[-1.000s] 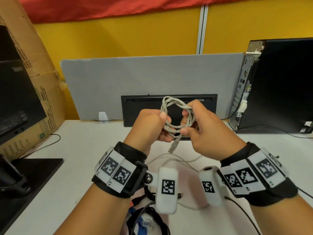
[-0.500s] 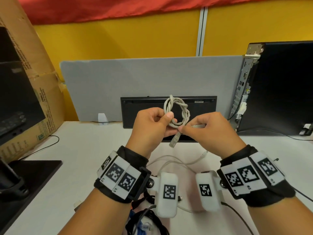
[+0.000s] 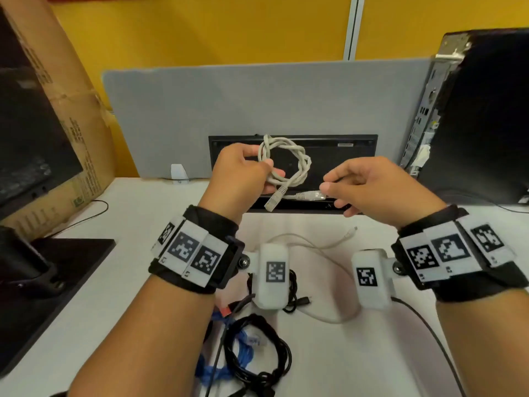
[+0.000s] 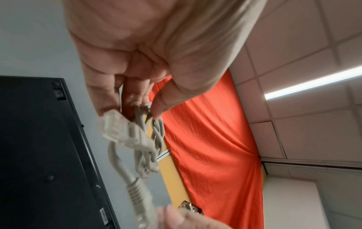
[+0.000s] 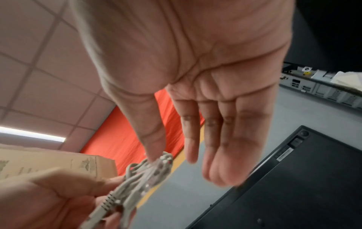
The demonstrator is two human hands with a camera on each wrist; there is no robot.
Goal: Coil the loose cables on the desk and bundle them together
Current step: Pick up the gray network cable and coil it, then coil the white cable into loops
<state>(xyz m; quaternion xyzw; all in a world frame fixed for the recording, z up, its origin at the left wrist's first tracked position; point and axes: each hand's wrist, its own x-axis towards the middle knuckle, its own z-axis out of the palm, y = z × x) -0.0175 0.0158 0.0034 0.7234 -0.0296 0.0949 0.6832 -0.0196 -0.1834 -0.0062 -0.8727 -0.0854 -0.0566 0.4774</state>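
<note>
1. A white desk (image 3: 372, 353) stood before a grey partition (image 3: 257, 104) and yellow wall, with a keyboard (image 3: 337, 150) propped on edge against the partition.
2. The grey network cable (image 3: 289, 161), wound into a small twisted ring, was held in the air above the desk in front of the keyboard.
3. The left hand (image 3: 237, 173) gripped the ring at its near side, fingers curled round the strands.
4. The right hand (image 3: 369, 187) pinched one clear plug (image 3: 313, 195) by thumb and forefinger, the other fingers relaxed; the other plug (image 3: 275, 197) dangled free.
5. The cable looked light and springy, likely to uncoil if loosed; best held where the strands cross, not by the brittle plug clips.
6. A coiled black cable (image 3: 257, 351) lay near the desk edge.
</note>
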